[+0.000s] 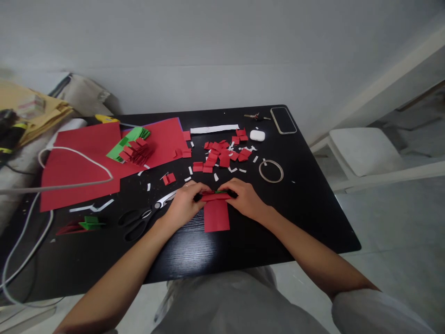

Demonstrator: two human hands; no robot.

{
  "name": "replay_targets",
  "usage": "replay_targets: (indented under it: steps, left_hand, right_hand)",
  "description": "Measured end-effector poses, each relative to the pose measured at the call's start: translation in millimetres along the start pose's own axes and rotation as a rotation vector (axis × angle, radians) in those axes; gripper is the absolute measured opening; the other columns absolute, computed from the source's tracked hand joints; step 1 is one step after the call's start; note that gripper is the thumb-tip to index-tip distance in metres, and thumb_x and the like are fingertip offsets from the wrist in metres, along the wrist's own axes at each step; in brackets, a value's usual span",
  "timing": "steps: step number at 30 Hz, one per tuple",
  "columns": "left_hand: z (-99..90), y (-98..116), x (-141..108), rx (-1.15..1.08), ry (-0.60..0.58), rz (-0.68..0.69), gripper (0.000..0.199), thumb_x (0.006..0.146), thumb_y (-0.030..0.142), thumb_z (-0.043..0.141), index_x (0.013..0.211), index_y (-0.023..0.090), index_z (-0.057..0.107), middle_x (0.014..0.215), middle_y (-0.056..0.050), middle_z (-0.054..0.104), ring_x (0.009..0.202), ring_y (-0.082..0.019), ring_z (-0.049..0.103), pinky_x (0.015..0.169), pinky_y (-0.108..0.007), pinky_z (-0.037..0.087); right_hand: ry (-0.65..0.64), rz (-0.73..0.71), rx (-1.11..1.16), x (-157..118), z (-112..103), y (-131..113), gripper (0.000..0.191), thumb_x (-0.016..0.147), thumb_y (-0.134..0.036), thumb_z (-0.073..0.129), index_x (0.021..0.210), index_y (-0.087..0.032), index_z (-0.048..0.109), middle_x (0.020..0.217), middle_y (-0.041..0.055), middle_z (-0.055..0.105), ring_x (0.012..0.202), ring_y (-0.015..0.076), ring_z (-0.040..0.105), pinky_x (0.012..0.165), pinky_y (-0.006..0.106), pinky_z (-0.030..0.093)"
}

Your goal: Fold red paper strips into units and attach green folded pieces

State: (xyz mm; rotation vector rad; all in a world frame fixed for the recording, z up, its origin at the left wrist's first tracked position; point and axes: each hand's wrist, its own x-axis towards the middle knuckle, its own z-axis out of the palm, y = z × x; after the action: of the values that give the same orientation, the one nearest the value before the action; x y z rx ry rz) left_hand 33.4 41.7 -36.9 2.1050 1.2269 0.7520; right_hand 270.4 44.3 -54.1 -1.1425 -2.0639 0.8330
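Note:
Near the middle of the black table, a red paper piece [216,218] lies flat with a folded red edge at its top and a bit of green paper on it. My left hand [186,202] pinches the left end of the folded part, fingers closed. On the right end, my right hand [245,197] holds the same fold, fingers closed too. Both hands' fingertips are partly hidden. Black-handled scissors [137,222] lie beside my left hand. Small folded red pieces [219,155] and white strips are scattered just beyond the hands.
Large red sheets [79,171] carry a stack of green strips [130,141] at the left. White cables [78,185] cross the left side. A phone [283,120], white case [257,135], keys [257,117] and tape ring [271,171] are at the right. A white stool [365,148] stands beyond.

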Motion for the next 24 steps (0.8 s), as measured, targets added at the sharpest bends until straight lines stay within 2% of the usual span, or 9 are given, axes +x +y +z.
replay_targets:
  steps: [13,16,20,24]
  left_hand:
    - [0.2,-0.9,-2.0,0.012,-0.029,0.006,0.032,0.08,0.001,0.066,0.105,0.021,0.071,0.092,-0.001,0.073,0.085,-0.018,0.068,0.078,-0.03,0.055]
    - [-3.5,2.0,-1.8,0.004,-0.029,0.004,0.029,0.085,0.008,0.066,0.11,0.022,0.071,0.097,-0.002,0.075,0.084,-0.018,0.069,0.077,-0.029,0.055]
    - [-8.1,6.3,-1.4,-0.042,-0.028,-0.063,0.017,0.095,0.026,0.065,0.108,0.021,0.074,0.086,-0.001,0.074,0.07,-0.015,0.065,0.063,-0.025,0.05]
    - [-5.7,4.9,-1.1,-0.128,-0.049,-0.138,0.015,0.094,0.03,0.066,0.102,0.021,0.075,0.08,0.001,0.074,0.066,-0.014,0.066,0.061,-0.023,0.049]
  right_hand:
    - [-0.012,0.006,0.021,-0.3,-0.4,0.3,0.028,0.086,-0.004,0.072,0.105,-0.024,0.073,0.101,0.0039,0.073,0.094,0.0197,0.071,0.086,0.034,0.057]
    - [-0.013,0.007,0.015,0.7,-0.3,0.4,0.03,0.085,-0.002,0.07,0.105,-0.024,0.073,0.101,0.0037,0.074,0.093,0.0193,0.071,0.085,0.033,0.057]
    - [-0.007,0.003,0.003,1.7,0.1,1.1,0.027,0.087,-0.003,0.068,0.104,-0.023,0.074,0.1,0.0042,0.073,0.092,0.0193,0.071,0.084,0.034,0.058]
    - [-0.015,0.016,0.003,2.5,0.0,1.2,0.025,0.088,-0.005,0.067,0.104,-0.022,0.074,0.1,0.0047,0.074,0.091,0.019,0.072,0.084,0.033,0.057]
